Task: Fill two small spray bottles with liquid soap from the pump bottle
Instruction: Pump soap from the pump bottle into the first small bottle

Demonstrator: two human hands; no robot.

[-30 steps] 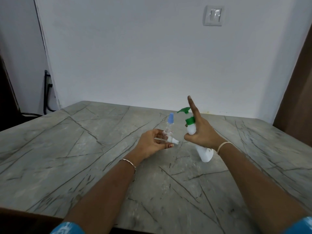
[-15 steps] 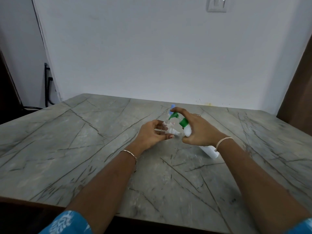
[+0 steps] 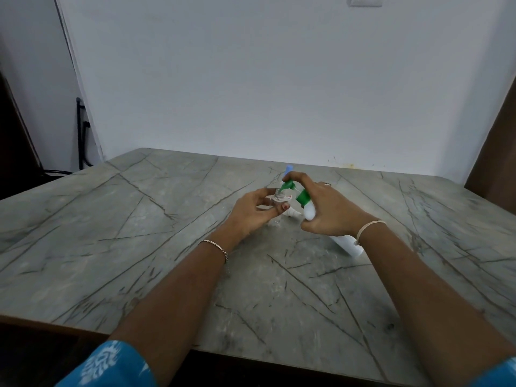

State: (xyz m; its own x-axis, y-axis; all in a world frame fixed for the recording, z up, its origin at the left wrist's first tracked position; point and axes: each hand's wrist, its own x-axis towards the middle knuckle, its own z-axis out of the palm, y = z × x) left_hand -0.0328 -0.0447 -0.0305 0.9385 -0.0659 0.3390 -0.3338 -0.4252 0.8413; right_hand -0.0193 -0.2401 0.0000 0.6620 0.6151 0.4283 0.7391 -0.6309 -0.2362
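My right hand point(image 3: 331, 209) grips a white pump bottle point(image 3: 346, 243) with a green pump head point(image 3: 293, 189), tilted to the left, with the index finger pressing down on the pump. My left hand point(image 3: 252, 210) holds a small clear spray bottle point(image 3: 278, 197) upright, its open neck right under the green nozzle. A second small bottle with a blue cap point(image 3: 288, 168) stands on the table just behind the hands, mostly hidden. A small white spray cap point(image 3: 293, 212) lies on the table between the hands.
The grey marble table point(image 3: 139, 233) stretches wide to both sides; its front edge runs close to my body. A white wall rises behind it. A dark cable hangs at the far left, and a brown door stands at the far right.
My right index finger, raised straight a second ago, has come down onto the green pump head. The pump bottle tilted further left toward the small bottle. My left hand stayed put.
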